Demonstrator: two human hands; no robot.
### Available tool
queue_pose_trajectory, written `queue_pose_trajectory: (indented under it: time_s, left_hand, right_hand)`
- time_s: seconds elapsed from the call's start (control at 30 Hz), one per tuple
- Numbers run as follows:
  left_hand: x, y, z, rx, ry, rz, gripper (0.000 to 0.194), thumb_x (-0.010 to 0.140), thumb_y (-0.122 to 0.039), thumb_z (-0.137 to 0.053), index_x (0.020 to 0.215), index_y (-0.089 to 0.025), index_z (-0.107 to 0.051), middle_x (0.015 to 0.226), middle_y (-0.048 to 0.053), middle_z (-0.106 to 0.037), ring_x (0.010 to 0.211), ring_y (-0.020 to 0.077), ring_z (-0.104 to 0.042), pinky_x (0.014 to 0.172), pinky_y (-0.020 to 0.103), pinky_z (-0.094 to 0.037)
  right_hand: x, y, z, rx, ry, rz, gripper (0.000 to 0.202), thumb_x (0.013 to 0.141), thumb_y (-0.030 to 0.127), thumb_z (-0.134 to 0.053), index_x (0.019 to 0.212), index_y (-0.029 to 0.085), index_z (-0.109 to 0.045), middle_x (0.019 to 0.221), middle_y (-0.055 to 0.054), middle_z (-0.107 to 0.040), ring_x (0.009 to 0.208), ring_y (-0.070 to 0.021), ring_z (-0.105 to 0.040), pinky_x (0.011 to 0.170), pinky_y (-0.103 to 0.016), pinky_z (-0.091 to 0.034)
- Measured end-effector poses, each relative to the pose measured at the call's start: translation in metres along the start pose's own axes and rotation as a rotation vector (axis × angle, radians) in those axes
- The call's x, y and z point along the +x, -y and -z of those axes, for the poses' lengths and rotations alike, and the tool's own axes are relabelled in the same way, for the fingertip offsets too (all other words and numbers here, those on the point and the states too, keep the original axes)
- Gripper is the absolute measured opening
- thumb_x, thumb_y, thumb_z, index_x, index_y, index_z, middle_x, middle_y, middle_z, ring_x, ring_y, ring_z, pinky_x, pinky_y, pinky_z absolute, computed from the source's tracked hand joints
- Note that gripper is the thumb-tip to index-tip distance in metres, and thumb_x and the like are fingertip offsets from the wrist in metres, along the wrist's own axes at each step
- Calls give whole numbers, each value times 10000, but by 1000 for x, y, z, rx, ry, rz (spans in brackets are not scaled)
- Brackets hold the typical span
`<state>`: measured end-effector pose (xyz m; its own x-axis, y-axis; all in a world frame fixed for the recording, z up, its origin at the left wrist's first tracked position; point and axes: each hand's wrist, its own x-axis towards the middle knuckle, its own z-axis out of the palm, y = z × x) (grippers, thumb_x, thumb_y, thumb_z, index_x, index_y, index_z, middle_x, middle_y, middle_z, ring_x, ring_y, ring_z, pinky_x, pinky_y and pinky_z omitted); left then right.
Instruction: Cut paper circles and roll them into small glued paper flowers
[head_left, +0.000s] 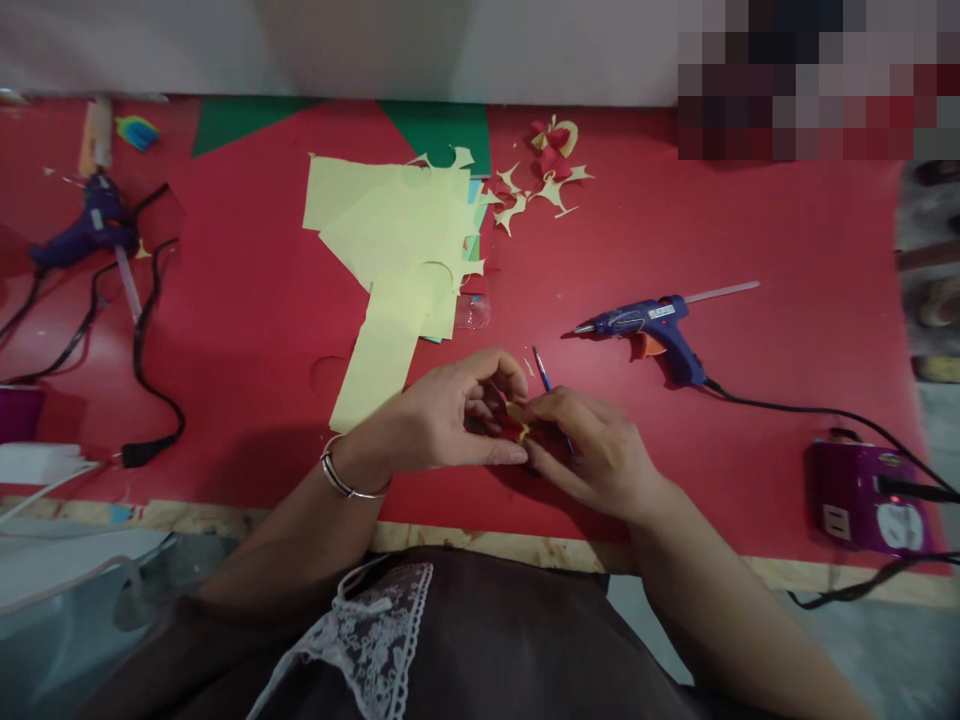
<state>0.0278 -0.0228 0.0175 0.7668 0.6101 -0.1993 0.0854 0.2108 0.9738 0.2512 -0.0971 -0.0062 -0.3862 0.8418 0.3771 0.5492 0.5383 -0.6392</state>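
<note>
Between my two hands, near the table's front edge, is a small yellow and red paper piece [517,422]. My right hand [596,445] pinches its right side with thumb and fingers. My left hand [457,410] curves around its left side, thumb and fingers apart; whether it touches the piece is unclear. A thin blue brush or pen [541,369] lies partly under my right hand. Yellow paper sheets [390,330] lie just beyond my left hand. To the right rests a blue glue gun [660,328] with a clear stick in its back.
Yellow and red scraps [551,190] lie at the back. A second glue gun [97,222] and black cables [142,350] are at the left. A purple power box [862,497] stands at the right front, near a white plug [900,525]. Green paper [442,130] lies along the back.
</note>
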Motion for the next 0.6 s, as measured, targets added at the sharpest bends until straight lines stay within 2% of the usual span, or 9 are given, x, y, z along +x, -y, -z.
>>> queue_pose_trajectory:
  time_s: [0.17,0.3,0.47,0.6]
  left_hand:
    - [2,4,2,-164,-67,18,358,881,-149,-764,1169,-214,-560,1069,49,-635,950,134,-653,838,271,-570]
    - [5,10,2,-211,-90,19,496,806,-47,-739,1223,-234,-546,1098,39,-625,923,119,-650,812,258,-565]
    - [7,14,2,-208,-108,32,526,772,-51,-763,1220,-226,-551,1008,21,-604,865,118,-631,765,261,-553]
    - [8,17,2,-212,-140,22,526,794,-72,-785,1236,-227,-545,1026,19,-571,887,116,-635,782,262,-552]
  right_hand:
    - [2,2,2,2,-29,5,155,984,156,-631,1115,223,-584,904,-44,-737,750,-155,-691,673,-259,-550]
    - [5,2,3,-20,-56,-3,142,981,160,-631,1096,224,-578,904,-47,-749,739,-153,-703,656,-253,-549]
    - [4,2,1,-38,-52,-12,154,981,170,-630,1121,226,-599,903,-50,-756,726,-158,-706,652,-265,-559]
    - [4,2,0,-58,-64,-20,152,990,169,-622,1129,232,-618,926,-52,-770,749,-161,-719,653,-270,-558]
